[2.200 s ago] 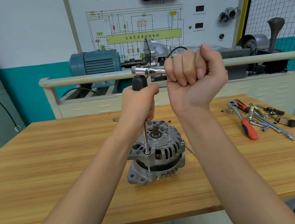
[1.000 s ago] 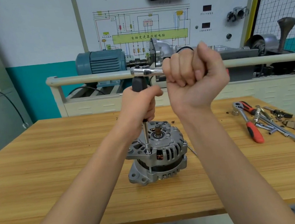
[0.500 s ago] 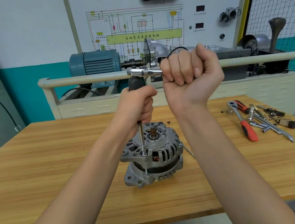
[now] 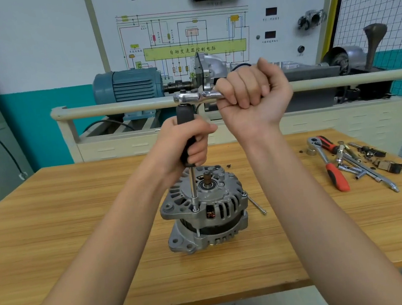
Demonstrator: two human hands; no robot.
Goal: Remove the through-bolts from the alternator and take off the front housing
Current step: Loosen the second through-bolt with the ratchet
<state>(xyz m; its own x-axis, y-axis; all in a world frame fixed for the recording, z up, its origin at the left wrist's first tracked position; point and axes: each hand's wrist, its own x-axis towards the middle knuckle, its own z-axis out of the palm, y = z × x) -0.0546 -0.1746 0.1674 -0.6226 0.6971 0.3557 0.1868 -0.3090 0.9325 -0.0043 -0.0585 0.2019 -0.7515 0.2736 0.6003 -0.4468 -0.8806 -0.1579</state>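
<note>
A grey alternator [image 4: 206, 211] stands shaft-up on the wooden table [image 4: 53, 234]. A long socket driver [image 4: 194, 193] stands vertical, its tip on a through-bolt at the front-left rim of the front housing. My left hand [image 4: 186, 144] grips the driver's black handle. A chrome ratchet [image 4: 193, 96] sits on the handle's top, and my right hand [image 4: 251, 95] grips its lever in a fist. One loose bolt [image 4: 257, 205] lies on the table just right of the alternator.
A red-handled ratchet [image 4: 330, 164], sockets, extension bars and small parts lie at the table's right side. Behind the table runs a grey rail [image 4: 113, 107] with a blue motor [image 4: 128, 85] and gearbox rig, and a wiring-diagram board on the wall.
Both hands keep their grips. My right fist has shifted slightly left with the ratchet lever; the alternator and driver stay where they were. The view itself wobbles.
</note>
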